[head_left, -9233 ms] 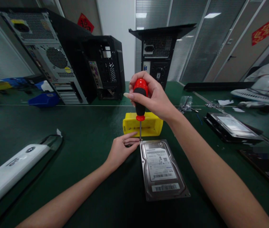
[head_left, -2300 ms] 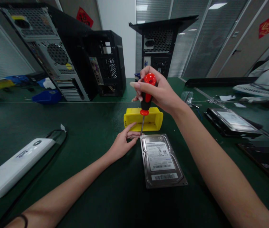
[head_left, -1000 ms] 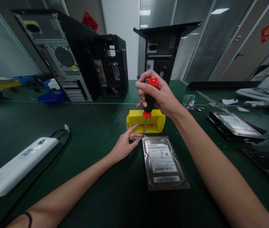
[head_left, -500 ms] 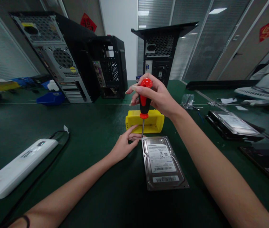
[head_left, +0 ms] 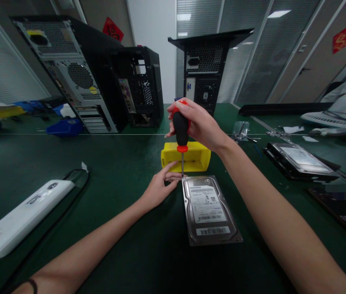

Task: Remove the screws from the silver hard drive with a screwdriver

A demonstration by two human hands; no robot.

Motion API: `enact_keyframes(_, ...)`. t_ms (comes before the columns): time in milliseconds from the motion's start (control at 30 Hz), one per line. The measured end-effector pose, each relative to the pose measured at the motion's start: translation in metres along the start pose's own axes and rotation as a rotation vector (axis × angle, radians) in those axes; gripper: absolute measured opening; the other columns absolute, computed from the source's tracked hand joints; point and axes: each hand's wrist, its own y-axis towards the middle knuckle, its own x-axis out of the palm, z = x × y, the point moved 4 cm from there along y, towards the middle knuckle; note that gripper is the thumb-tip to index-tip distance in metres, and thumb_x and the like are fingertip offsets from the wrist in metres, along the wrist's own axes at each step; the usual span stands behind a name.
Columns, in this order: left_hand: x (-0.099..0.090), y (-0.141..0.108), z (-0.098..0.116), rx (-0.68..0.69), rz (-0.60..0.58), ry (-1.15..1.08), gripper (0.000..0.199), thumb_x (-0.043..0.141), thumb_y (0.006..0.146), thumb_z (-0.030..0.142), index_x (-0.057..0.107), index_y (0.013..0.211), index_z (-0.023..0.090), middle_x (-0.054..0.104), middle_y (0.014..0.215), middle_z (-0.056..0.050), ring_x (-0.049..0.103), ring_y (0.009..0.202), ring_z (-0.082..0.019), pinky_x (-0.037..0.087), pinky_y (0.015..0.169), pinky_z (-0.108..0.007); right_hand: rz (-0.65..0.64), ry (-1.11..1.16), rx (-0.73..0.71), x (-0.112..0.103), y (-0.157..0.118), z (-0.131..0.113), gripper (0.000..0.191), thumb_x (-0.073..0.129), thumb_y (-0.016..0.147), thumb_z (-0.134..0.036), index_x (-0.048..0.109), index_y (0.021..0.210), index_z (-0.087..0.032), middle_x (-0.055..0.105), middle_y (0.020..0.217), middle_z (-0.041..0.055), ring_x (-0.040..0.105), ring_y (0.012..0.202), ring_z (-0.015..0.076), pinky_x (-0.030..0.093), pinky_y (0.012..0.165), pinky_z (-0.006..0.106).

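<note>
A silver hard drive (head_left: pixel 209 204) with a white label lies flat on the green table in front of me. My right hand (head_left: pixel 198 122) is wrapped round the red and black handle of a screwdriver (head_left: pixel 181 128). The screwdriver stands upright, its tip at the drive's far left corner. My left hand (head_left: pixel 162 184) grips that same corner, with the thumb at the left edge and fingers along the far edge. Its index finger reaches to a yellow bin (head_left: pixel 202 166) just behind the drive. Whatever lies right under the tip is too small to make out.
Computer cases (head_left: pixel 90 77) stand at the back left, another case (head_left: pixel 205 69) at the back centre. A white power strip (head_left: pixel 26 218) with a black cable lies left. On the right are another hard drive (head_left: pixel 304 158), a small clear bag (head_left: pixel 240 130) and a dark panel (head_left: pixel 344 208).
My right hand has shifted its grip and turned the screwdriver handle, which now shows more black. The handle has moved slightly left. My left hand and the hard drive have stayed put.
</note>
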Motion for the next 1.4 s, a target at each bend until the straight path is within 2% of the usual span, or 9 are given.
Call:
enact_keyframes(133,-0.0001,0.0002,0.0004,0.005,-0.007,0.002,0.059,0.055,0.083,0.014,0.036,0.138,0.012,0.069,0.107,-0.014,0.066,0.101,-0.021,0.046,0.096,-0.041,0.042,-0.056,-0.052,-0.0001,0.0002,-0.0002,0.029,0.062,0.080,-0.036,0.039,0.089,-0.020,0.059,0.081,-0.0017,0.059,0.064,0.0077,0.053,0.069,0.026)
enact_keyframes(267,0.0005,0.0000,0.0001,-0.007,-0.010,0.002,0.059,0.054,0.082,0.013,0.035,0.138,0.011,0.069,0.108,-0.014,0.065,0.102,-0.021,0.046,0.097,-0.041,0.040,-0.041,-0.019,-0.0013,-0.0001,0.0018,0.033,0.062,0.080,-0.038,0.037,0.094,-0.022,0.053,0.066,-0.0073,0.051,0.052,0.0060,0.052,0.063,0.025)
enact_keyframes(433,0.0004,0.0002,-0.0007,0.001,0.000,-0.003,0.059,0.055,0.081,0.012,0.036,0.138,0.012,0.069,0.106,-0.013,0.066,0.100,-0.021,0.046,0.095,-0.041,-0.039,0.050,0.063,-0.0004,-0.0001,0.0034,0.029,0.043,0.088,-0.046,0.047,0.102,-0.021,0.051,0.077,-0.0030,0.055,0.064,0.0081,0.053,0.070,0.028)
enact_keyframes(667,0.0003,0.0003,-0.0013,0.005,0.004,0.004,0.060,0.056,0.081,0.012,0.036,0.138,0.013,0.069,0.106,-0.013,0.066,0.100,-0.021,0.046,0.096,-0.041,0.047,-0.057,-0.034,-0.0025,0.0000,-0.0001,0.029,0.062,0.079,-0.039,0.044,0.090,-0.019,0.057,0.087,-0.0001,0.060,0.070,0.0087,0.053,0.075,0.028)
enact_keyframes(767,0.0003,0.0002,-0.0012,0.003,-0.005,0.004,0.060,0.055,0.082,0.012,0.035,0.139,0.012,0.069,0.108,-0.014,0.066,0.101,-0.022,0.046,0.096,-0.042,0.041,-0.078,-0.045,-0.0006,-0.0006,0.0000,0.031,0.063,0.079,-0.036,0.040,0.094,-0.022,0.056,0.080,-0.0034,0.059,0.065,0.0077,0.053,0.071,0.026)
enact_keyframes(867,0.0004,0.0001,-0.0006,0.001,-0.005,0.000,0.060,0.055,0.082,0.011,0.035,0.138,0.012,0.069,0.108,-0.014,0.066,0.102,-0.022,0.045,0.097,-0.043,0.024,-0.060,-0.041,0.0008,-0.0010,-0.0001,0.029,0.059,0.082,-0.038,0.041,0.100,-0.024,0.050,0.073,-0.0063,0.054,0.059,0.0063,0.053,0.070,0.026)
enact_keyframes(1033,0.0006,-0.0001,0.0003,0.003,-0.009,0.001,0.060,0.054,0.082,0.012,0.034,0.139,0.012,0.069,0.108,-0.014,0.066,0.101,-0.021,0.046,0.096,-0.041,-0.052,0.032,-0.015,0.0019,-0.0019,-0.0014,0.029,0.039,0.092,-0.041,0.047,0.110,-0.019,0.050,0.079,-0.0015,0.055,0.067,0.0091,0.054,0.075,0.032)
enact_keyframes(1233,-0.0002,0.0005,-0.0012,0.011,-0.018,0.004,0.060,0.054,0.083,0.014,0.033,0.139,0.010,0.068,0.108,-0.014,0.065,0.102,-0.021,0.045,0.097,-0.041,0.028,-0.007,-0.074,-0.0020,0.0002,-0.0032,0.021,0.057,0.084,-0.031,0.044,0.093,-0.017,0.057,0.085,-0.0003,0.061,0.071,0.0092,0.054,0.075,0.028)
enact_keyframes(1400,0.0008,0.0003,0.0002,0.006,-0.011,-0.006,0.060,0.054,0.081,0.012,0.034,0.138,0.011,0.069,0.107,-0.013,0.066,0.099,-0.021,0.046,0.096,-0.039,0.064,-0.042,-0.072,-0.0022,0.0006,-0.0010,0.027,0.063,0.080,-0.029,0.040,0.092,-0.022,0.054,0.072,-0.0061,0.056,0.061,0.0068,0.054,0.069,0.026)
